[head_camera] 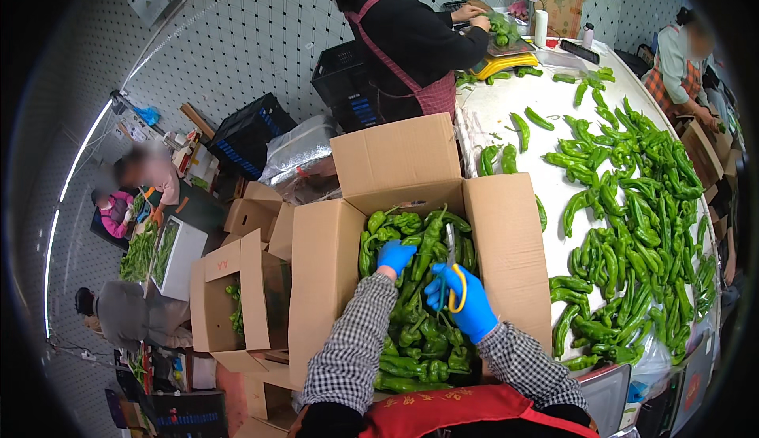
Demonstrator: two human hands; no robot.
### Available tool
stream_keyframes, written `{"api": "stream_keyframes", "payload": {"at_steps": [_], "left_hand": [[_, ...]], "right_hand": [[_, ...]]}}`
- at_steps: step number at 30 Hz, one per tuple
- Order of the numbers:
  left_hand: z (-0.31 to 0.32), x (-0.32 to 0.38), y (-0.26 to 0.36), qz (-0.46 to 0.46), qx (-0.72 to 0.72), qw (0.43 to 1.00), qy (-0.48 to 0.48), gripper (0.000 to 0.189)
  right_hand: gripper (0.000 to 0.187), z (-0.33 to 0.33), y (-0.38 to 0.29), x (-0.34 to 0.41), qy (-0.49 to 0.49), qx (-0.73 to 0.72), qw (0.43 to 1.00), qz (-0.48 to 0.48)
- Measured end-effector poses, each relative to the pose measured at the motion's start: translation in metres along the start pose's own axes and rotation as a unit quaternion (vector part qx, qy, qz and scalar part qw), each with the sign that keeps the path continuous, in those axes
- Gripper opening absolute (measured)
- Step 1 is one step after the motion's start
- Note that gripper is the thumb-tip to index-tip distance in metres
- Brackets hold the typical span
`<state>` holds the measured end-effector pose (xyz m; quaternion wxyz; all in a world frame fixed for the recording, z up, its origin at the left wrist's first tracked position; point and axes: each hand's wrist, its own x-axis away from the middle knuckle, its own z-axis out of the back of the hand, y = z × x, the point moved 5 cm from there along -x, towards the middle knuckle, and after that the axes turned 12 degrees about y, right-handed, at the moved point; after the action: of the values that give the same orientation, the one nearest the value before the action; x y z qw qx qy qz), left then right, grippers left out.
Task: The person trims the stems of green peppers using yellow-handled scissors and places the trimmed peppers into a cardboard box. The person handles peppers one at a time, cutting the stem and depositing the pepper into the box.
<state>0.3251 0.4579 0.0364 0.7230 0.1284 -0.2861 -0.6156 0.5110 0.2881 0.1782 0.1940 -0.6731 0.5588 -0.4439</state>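
An open cardboard box [403,132] stands before me, filled with long green peppers [415,334]. My left hand [396,255], in a blue glove, reaches down among the peppers near the box's left wall. Its fingertips are hidden, so whether it grips a pepper cannot be seen. In my right hand [468,304], also gloved in blue, is a pair of scissors [458,287] with yellow-edged handles. The blades point away from me over the peppers, close to a long upright-lying pepper [430,242] between my hands.
To the right is a white table [504,109] with a large heap of green peppers [640,218]. A co-worker [409,46] handles bagged peppers beside a yellow scale [504,65]. More open cardboard boxes [222,313] stand left; black crates [252,135] are behind. Other people work farther off.
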Motion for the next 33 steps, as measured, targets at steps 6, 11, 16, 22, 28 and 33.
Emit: {"api": "stream_keyframes", "payload": {"at_steps": [6,11,16,22,28,33], "left_hand": [[0.08,0.046,-0.015,-0.054,0.313,0.929,0.189,0.038],[0.114,0.087,0.0,0.016,0.682,0.726,0.089,0.042],[0.121,0.105,0.006,-0.014,0.792,0.605,0.081,0.042],[0.121,0.127,0.034,-0.043,0.83,0.555,0.048,0.043],[0.105,0.143,0.046,-0.049,0.832,0.553,-0.003,0.046],[0.097,0.155,0.065,-0.034,0.82,0.566,-0.082,0.052]], "right_hand": [[0.031,-0.01,0.036,0.012,-0.05,0.066,0.992,-0.099],[0.034,-0.022,0.042,0.02,-0.088,0.083,0.987,-0.108],[0.038,-0.027,0.052,0.024,-0.101,0.103,0.987,-0.063],[0.035,-0.036,0.051,0.025,-0.083,0.107,0.985,-0.109],[0.028,-0.03,0.028,0.013,-0.03,0.131,0.99,-0.038],[0.03,-0.025,0.012,0.008,0.011,0.054,0.998,0.005]]}}
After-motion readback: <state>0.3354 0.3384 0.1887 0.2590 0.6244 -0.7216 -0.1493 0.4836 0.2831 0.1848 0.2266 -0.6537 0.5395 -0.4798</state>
